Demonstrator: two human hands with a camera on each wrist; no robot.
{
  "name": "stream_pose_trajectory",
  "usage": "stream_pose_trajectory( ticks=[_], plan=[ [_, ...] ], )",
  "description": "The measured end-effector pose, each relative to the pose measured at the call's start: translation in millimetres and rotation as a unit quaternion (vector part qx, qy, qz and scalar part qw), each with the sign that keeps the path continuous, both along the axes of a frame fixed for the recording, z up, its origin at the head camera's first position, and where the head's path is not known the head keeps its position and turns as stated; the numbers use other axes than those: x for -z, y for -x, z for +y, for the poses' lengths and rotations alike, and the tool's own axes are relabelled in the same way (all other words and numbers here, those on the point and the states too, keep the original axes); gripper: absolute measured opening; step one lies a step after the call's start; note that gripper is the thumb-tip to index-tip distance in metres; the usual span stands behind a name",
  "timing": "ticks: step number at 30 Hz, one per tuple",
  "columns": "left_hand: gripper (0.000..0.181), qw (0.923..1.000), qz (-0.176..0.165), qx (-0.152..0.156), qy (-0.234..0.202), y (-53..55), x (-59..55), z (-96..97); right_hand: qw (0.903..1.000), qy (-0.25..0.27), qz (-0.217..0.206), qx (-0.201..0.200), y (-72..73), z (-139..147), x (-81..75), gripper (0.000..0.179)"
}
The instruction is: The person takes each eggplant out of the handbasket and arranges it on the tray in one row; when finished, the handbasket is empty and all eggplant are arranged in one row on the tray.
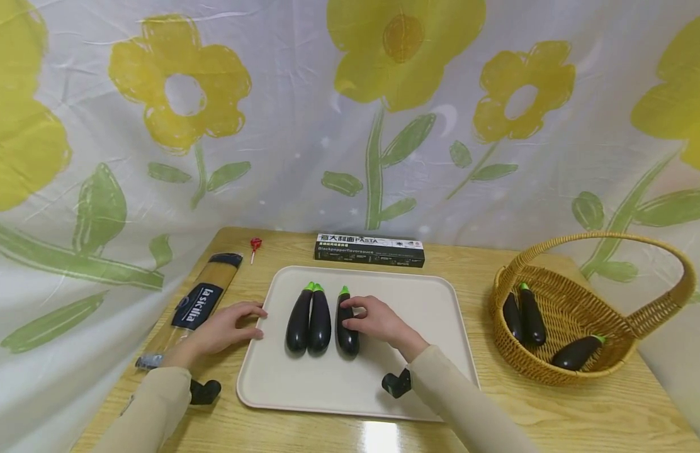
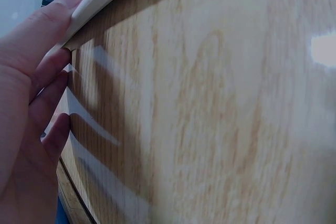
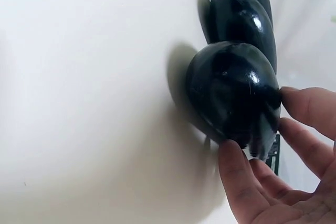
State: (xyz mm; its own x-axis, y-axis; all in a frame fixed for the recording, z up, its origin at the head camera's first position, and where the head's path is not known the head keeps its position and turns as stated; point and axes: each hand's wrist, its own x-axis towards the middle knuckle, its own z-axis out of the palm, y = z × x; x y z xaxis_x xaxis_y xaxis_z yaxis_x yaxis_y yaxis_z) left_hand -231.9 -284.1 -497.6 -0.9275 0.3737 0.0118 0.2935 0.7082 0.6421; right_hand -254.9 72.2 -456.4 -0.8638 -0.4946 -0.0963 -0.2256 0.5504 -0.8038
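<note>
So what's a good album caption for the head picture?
The right hand grips an eggplant beside two more on a tray; three lie in a basket.

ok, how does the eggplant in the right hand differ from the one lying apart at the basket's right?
The held eggplant is within the off-white tray's rim; the basket eggplant lies in the wicker basket. The right hand pinches the held eggplant; no hand touches the basket eggplant. In the head view, the held eggplant's green end points up, the basket eggplant's mostly right. Both are dark and glossy.
</note>
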Motion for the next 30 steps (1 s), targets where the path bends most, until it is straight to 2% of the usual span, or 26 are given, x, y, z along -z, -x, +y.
stream_pose_trajectory(
  ticks=[18, 30],
  plan=[
    [0.040, 1.0000, 0.001, 0.008, 0.000, -0.7, -0.7, 0.3, 0.9999, 0.012, 0.009, -0.003, 1.1, -5.9, 4.5, 0.034],
    [0.040, 1.0000, -0.004, 0.006, 0.001, 1.2, 0.5, -0.7, 0.9998, 0.013, -0.013, -0.006, 0.4, -5.7, 1.0, 0.036]
  ],
)
